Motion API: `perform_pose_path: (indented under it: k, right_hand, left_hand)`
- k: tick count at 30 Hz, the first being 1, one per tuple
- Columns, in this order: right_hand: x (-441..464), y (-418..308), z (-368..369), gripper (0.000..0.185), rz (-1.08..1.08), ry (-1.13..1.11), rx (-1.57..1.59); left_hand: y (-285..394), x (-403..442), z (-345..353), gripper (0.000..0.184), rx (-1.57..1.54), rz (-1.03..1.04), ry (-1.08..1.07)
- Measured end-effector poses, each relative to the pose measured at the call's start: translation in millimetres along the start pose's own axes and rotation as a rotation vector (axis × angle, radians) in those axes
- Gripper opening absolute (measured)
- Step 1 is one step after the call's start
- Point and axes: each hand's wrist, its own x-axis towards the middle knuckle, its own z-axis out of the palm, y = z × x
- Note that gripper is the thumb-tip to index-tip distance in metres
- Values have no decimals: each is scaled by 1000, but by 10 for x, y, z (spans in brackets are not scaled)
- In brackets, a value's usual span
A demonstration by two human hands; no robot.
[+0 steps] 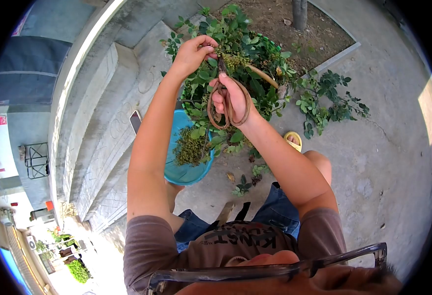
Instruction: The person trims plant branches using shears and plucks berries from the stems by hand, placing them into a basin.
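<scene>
My right hand (231,97) is wrapped round a pair of scissors (248,104) with large brown loop handles. Their dark blades point away from me, among the leaves near my left fingertips; whether they touch a stem I cannot tell. My left hand (194,55) is closed in a pinch on a sprig of small green berries (234,60), its stem partly hidden by my fingers. Leafy cut branches (260,88) are heaped below both hands. Closer to me stands a blue basin (172,164) with a pile of green berry clusters (190,146) in it.
A loose leafy branch (326,96) lies on the concrete at right. A phone (136,121) rests on the steps (110,123) at left. Behind the heap is a soil bed (270,17) with a tree trunk (299,14). My yellow slipper (294,146) shows below the branches.
</scene>
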Motion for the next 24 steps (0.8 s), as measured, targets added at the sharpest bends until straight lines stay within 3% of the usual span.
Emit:
perform_pose_path:
  k: [24]
  right_hand:
    - [-20, 31, 8, 36, -10, -39, -42]
  left_hand:
    - [-2, -99, -2, 14, -76, 16, 18]
